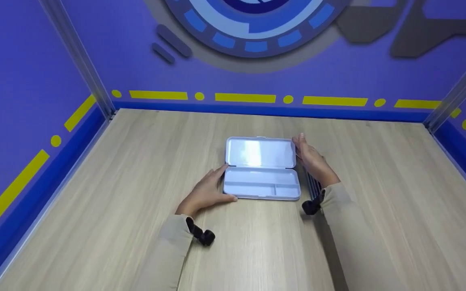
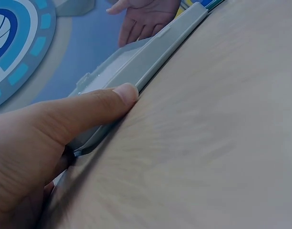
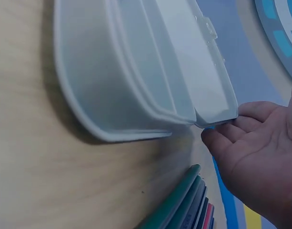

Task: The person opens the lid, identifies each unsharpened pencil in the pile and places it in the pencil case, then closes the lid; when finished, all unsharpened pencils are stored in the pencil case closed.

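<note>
Purple walls with yellow dashes closed in three sides of the wooden table [image 1: 136,169] where I worked, and the pale grey case [image 1: 261,184] lay near its middle, open, lid standing up toward the far wall. My left hand [image 1: 206,192] rested at the case's left end, thumb laid flat along the front edge of the tray and fingers against the end by the hinge, so the bottom half would not slide or lift off the wood; it was pressing more than gripping. My right hand [image 1: 312,159] stood on edge at the right end, fingers straight and relaxed, their tips touching the lid's corner [image 3: 217,117] to steady it upright, holding nothing. Just under that wrist lay a small stack of coloured flat strips [image 3: 186,205], close beside the case and within easy reach.
</note>
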`<action>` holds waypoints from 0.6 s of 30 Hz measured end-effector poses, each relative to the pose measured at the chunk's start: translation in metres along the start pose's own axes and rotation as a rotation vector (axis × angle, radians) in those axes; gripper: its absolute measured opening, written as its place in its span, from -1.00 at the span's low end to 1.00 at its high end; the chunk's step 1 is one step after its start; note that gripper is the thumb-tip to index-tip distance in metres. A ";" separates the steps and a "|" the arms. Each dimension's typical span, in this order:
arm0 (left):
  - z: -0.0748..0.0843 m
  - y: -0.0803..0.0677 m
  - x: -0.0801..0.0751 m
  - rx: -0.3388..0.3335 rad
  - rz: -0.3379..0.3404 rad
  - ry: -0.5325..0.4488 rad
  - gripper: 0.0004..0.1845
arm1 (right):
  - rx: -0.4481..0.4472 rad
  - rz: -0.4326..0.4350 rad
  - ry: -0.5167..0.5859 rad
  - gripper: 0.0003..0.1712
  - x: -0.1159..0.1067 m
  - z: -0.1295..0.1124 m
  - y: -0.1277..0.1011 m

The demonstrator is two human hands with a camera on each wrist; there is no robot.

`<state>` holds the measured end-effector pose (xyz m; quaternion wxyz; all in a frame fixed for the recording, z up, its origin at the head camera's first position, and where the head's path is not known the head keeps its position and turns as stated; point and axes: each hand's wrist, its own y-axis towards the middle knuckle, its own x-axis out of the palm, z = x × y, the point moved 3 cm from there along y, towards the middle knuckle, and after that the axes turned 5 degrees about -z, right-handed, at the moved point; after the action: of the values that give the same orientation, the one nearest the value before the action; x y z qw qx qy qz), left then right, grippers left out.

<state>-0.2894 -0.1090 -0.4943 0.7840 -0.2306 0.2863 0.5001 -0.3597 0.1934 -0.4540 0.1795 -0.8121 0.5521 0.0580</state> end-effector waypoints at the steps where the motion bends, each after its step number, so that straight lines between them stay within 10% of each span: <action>1: 0.000 0.000 0.000 0.004 0.001 0.004 0.16 | 0.004 -0.003 0.003 -0.04 0.000 0.001 0.002; 18: -0.001 -0.001 -0.001 0.011 0.000 0.030 0.15 | 0.127 0.048 -0.106 -0.14 0.003 0.007 0.012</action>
<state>-0.2893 -0.1100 -0.4945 0.7810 -0.2336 0.3009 0.4949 -0.3693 0.1898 -0.4645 0.2583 -0.7813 0.5639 0.0702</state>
